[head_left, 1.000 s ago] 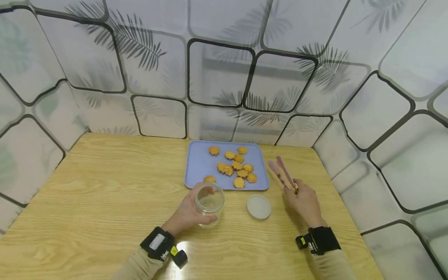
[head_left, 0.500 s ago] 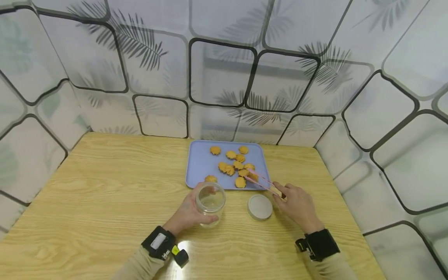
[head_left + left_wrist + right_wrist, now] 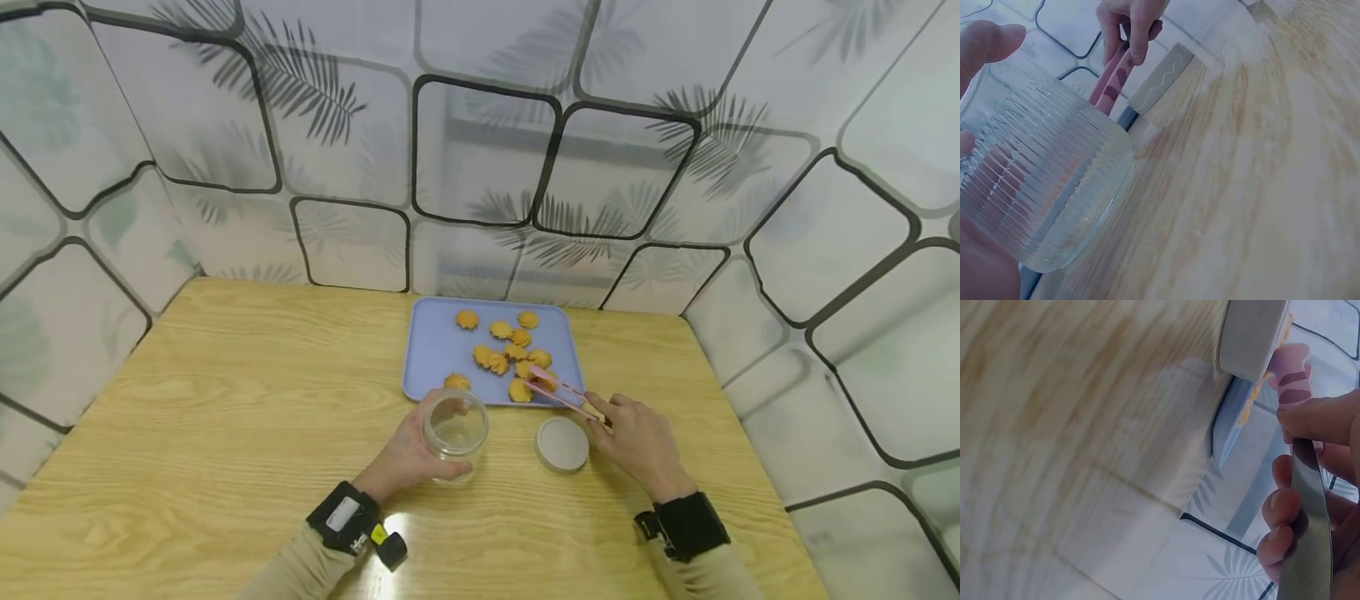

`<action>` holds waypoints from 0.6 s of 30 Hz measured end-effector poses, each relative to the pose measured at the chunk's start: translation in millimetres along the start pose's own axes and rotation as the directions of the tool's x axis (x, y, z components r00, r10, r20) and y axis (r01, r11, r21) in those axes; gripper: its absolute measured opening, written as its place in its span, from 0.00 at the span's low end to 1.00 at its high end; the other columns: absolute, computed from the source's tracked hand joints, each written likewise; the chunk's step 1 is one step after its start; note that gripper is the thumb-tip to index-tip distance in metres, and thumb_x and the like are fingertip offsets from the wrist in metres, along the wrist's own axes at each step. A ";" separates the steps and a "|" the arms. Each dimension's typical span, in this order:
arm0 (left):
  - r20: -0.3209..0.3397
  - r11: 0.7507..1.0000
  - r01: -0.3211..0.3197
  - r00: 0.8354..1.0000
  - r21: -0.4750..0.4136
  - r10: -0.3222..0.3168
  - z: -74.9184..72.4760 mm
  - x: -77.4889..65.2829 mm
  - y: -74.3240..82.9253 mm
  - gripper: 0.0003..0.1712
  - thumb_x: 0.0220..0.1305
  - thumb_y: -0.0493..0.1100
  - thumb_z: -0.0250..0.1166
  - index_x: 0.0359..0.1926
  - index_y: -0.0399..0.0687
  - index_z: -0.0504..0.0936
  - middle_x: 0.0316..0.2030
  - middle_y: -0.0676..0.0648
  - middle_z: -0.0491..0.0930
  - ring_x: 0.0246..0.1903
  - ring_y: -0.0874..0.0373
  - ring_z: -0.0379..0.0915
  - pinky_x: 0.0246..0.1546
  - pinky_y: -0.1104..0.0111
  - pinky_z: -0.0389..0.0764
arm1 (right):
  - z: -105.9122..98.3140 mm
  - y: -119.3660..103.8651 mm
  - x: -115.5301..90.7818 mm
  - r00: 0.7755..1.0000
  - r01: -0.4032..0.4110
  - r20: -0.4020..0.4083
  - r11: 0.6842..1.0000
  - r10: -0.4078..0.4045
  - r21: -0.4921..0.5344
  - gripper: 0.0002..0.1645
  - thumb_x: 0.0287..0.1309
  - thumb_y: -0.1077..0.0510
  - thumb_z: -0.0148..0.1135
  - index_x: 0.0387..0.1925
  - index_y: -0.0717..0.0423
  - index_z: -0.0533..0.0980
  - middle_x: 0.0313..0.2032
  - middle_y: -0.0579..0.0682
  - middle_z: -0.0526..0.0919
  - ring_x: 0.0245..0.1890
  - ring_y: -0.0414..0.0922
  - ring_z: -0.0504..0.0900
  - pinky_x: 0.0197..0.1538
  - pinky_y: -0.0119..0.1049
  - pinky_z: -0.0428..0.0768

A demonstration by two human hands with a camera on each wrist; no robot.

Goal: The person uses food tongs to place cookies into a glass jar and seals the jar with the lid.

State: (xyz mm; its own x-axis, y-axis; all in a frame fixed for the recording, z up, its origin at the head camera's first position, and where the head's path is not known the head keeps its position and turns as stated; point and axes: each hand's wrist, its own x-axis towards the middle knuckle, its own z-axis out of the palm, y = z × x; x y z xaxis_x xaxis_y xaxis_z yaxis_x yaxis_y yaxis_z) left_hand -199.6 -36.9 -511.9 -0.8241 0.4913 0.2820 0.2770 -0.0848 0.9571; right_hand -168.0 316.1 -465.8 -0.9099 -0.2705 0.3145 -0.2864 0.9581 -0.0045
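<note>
One cookie on the blue tray sits at the tips of the pink tongs gripped by the right hand, while the left hand clasps the empty glass jar; next likely comes a gentle squeeze and lift.

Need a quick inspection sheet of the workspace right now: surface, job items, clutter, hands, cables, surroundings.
Surface: wooden table, light grain.
Job's things: glass jar open, looks empty; lid lying beside it; blue tray with cookies; pink tongs reaching over the tray's near edge.
Clutter: nothing seen.
Hands: left hand holds the jar; right hand grips the tongs.
Cables: nothing seen.
Surroundings: leaf-patterned panels on three sides.
</note>
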 end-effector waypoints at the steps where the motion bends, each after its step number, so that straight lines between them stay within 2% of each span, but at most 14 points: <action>1: -0.003 1.000 -0.002 1.000 0.002 0.002 -0.4 0.2 0.0 0.50 0.37 0.35 0.84 0.65 0.49 0.72 0.58 0.38 0.78 0.60 0.43 0.72 0.65 0.46 0.66 | -0.8 -0.2 0.8 1.000 0.007 0.001 1.000 -0.007 -0.009 0.24 0.58 0.54 0.73 0.57 0.52 0.84 0.24 0.47 0.77 0.16 0.35 0.64 0.17 0.30 0.63; 8: 0.005 1.000 -0.016 1.000 -0.005 0.016 -2.5 1.9 -0.7 0.50 0.39 0.34 0.83 0.66 0.48 0.71 0.58 0.37 0.77 0.60 0.44 0.71 0.65 0.47 0.66 | -2.8 -1.6 8.5 0.998 0.049 -0.034 0.996 -0.051 -0.068 0.24 0.55 0.53 0.76 0.55 0.52 0.85 0.24 0.49 0.77 0.15 0.37 0.61 0.16 0.31 0.60; 18: -0.006 1.000 0.001 1.000 -0.019 -0.001 0.7 1.4 -1.9 0.50 0.36 0.32 0.83 0.64 0.48 0.73 0.57 0.36 0.77 0.58 0.44 0.72 0.64 0.53 0.69 | 5.3 -8.4 17.0 1.000 0.019 -0.004 0.998 -0.019 -0.056 0.23 0.58 0.53 0.74 0.56 0.50 0.85 0.29 0.52 0.80 0.15 0.42 0.65 0.15 0.36 0.65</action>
State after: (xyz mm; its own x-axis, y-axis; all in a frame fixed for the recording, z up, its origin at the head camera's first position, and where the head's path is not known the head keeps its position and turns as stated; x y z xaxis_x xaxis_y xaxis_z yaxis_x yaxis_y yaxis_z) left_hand -200.9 -35.4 -513.4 -0.8272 0.4864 0.2813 0.2667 -0.1007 0.9585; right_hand -182.7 302.9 -465.5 -0.9031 -0.2881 0.3185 -0.2858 0.9567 0.0550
